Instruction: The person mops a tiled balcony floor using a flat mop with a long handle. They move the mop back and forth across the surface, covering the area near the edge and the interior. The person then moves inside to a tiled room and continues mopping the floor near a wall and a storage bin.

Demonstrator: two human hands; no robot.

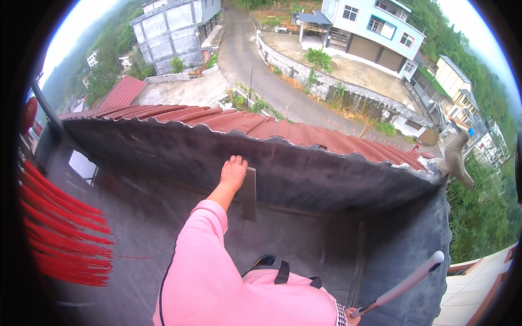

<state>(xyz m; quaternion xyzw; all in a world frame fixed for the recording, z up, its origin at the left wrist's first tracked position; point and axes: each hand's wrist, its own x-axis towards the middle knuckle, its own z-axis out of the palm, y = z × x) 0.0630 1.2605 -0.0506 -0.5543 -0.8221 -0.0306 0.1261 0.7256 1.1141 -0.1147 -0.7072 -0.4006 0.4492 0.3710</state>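
Observation:
My left hand (234, 173) reaches forward in a pink sleeve, its fingers curled at the upper edge of a thin grey panel (250, 197). That panel stands upright close to the dark inner face of a parapet wall (183, 150). At the bottom right, my right hand (353, 317) grips a metal pole with a pale grey handle sleeve (403, 281). The pole slants up to the right, and its lower end is out of sight. Part of a dark shoe (266, 260) shows below my pink top.
Red roof tiles (253, 126) cap the parapet, with a road (244, 57) far below beyond it. Red tassels (69, 232) hang at left over the dark floor (134, 228). A grey bird-like ornament (456, 157) sits at the right corner, above a side wall (408, 228).

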